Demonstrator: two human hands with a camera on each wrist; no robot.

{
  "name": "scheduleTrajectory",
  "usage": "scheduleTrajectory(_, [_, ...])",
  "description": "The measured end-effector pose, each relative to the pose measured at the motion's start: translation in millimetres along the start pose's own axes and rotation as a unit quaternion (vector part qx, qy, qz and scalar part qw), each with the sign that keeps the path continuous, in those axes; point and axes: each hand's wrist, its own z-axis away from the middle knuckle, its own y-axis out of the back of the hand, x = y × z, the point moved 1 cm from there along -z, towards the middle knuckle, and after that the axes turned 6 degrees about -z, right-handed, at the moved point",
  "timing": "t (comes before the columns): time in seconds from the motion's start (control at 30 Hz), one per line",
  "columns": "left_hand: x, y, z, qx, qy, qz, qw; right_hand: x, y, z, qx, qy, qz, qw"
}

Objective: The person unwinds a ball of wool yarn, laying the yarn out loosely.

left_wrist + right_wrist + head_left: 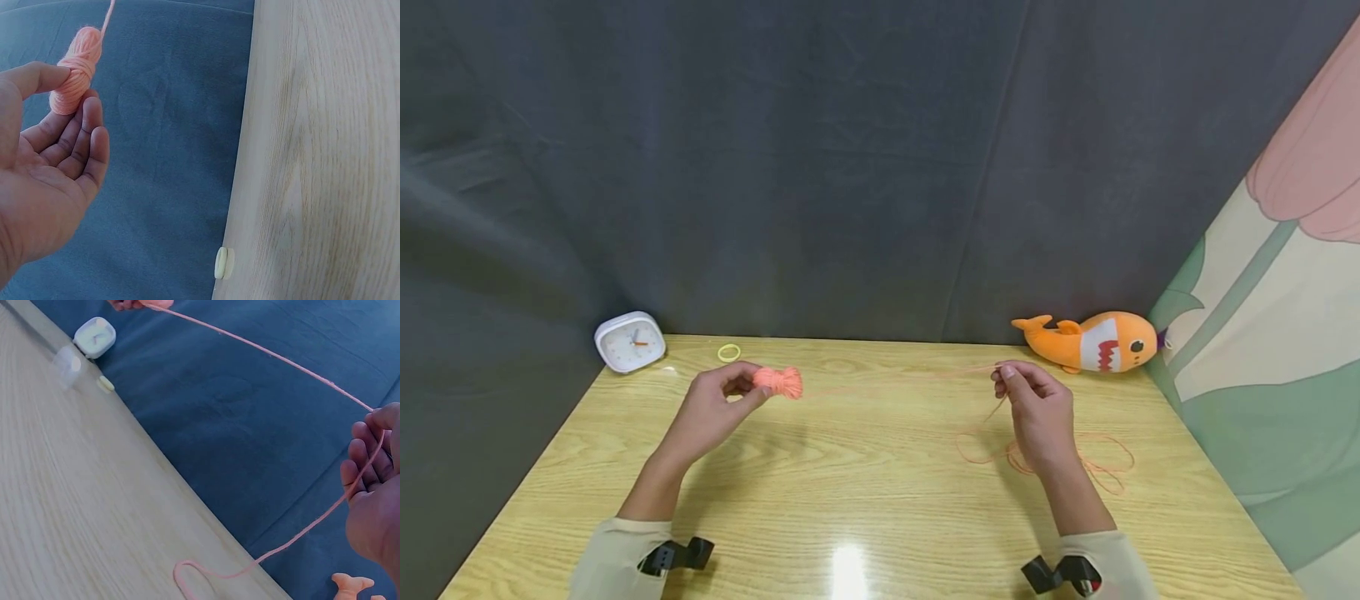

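Note:
My left hand (pixel 721 408) pinches a small skein of coral-pink yarn (pixel 778 382) between thumb and fingers, raised over the table. The skein is wrapped round its waist, as the left wrist view shows, and a strand leaves its top end. That yarn strand (pixel 269 353) runs taut across to my right hand (pixel 1039 408), which pinches it between thumb and index finger. From there the loose strand drops past the palm and lies in loops (pixel 1108 467) on the table beneath and right of my right forearm.
A white alarm clock (pixel 630 342) stands at the table's back left corner, with a yellow ring (pixel 728 352) to its right. An orange plush shark (pixel 1097 342) lies at the back right. A dark curtain (pixel 820 167) hangs behind the wooden table (pixel 850 483).

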Motion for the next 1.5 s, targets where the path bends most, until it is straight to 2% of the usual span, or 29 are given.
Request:
scheduleTrajectory(0.37, [1.0, 0.2, -0.1, -0.001, -0.002, 0.001, 1.0000, -10.8, 8.9, -3.1, 0.009, 0.011, -0.027, 0.9995])
scheduleTrajectory(0.6, [1.6, -0.1, -1.5, -0.002, 0.000, -0.005, 1.0000, -20.0, 16.9, -8.5, 0.022, 0.043, -0.073, 0.9962])
scheduleTrajectory(1.0, [4.3, 3.6, 0.9, 0.003, 0.003, 0.002, 1.0000, -30.3, 29.2, -14.6, 0.072, 0.044, -0.082, 0.9931])
scheduleTrajectory(1.5, [1.6, 4.9, 1.7, 0.000, 0.010, -0.008, 0.9999, -48.0, 45.7, -18.5, 0.137, 0.054, -0.140, 0.9791])
